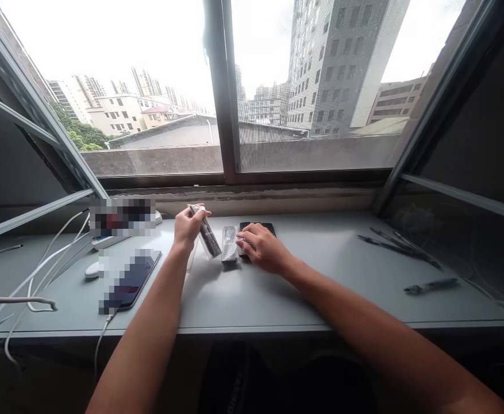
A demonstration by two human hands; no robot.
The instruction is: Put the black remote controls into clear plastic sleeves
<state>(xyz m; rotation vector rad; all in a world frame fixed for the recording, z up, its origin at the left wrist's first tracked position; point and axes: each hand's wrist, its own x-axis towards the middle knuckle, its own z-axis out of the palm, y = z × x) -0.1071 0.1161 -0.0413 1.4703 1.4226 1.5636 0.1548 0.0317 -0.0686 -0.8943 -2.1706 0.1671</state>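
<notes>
My left hand (187, 226) is closed around the upper end of a dark, narrow stick-like item in clear plastic wrap (210, 240), held tilted with its lower end near the desk. Just right of it lies a grey, remote-like item in clear plastic (230, 244), flat on the desk. My right hand (260, 246) is palm down over a black flat object (258, 225), its fingers curled at the left edge, close to the grey item. Most of the black object is hidden under the hand, so I cannot make out its kind.
On the pale desk (312, 299), a phone (139, 282) with a cable, a white mouse-like thing (92, 270) and a white power strip (116, 236) lie left. Several pens (400, 247) and a dark marker-like item (430, 286) lie right. Metal frames flank the window.
</notes>
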